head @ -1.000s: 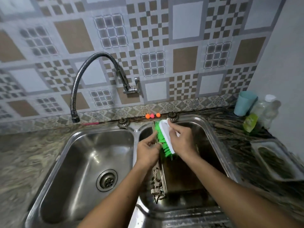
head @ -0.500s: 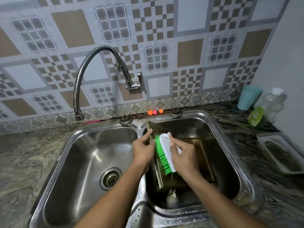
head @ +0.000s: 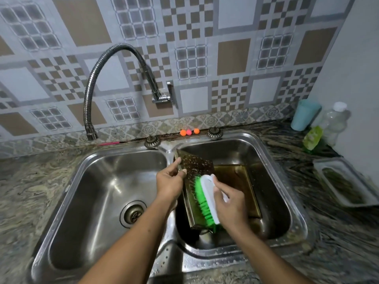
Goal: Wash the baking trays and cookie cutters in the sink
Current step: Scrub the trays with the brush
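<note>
A dark baking tray stands tilted on its edge in the right basin, spotted with suds. My left hand pinches its upper left edge. My right hand grips a white scrub brush with green bristles, and the bristles press against the tray's face. A second brownish tray lies flat on the basin floor behind the brush. Something small and metal shows under the brush near the basin front; I cannot tell what it is.
The left basin holds only its drain. A flexible tap arches over it. On the right counter stand a teal cup, a clear bottle, a green sachet and a white dish.
The brush has slid down the tray from its top edge toward the lower part. My left hand keeps its hold on the tray. The camera has tilted, showing more of the basin.
</note>
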